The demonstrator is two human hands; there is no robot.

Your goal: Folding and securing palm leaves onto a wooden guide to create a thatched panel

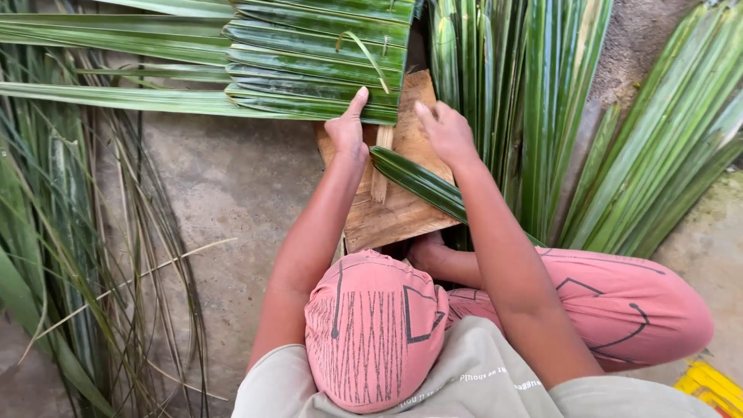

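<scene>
Hands sit at the far edge of the wooden board (391,213). Left hand (347,131) presses flat, grip open, on the woven leaf mat (317,58) to keep it still. Right hand (447,133) pinches a loose green leaf (418,179) lying across the board.

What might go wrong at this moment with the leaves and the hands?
1. The left hand presses only the edge of the folded leaf mat; the folds may spring open.
2. The loose leaf lies slanted under the right hand and might slide off the wooden board.
3. Leaf edges may cut bare fingers.
</scene>
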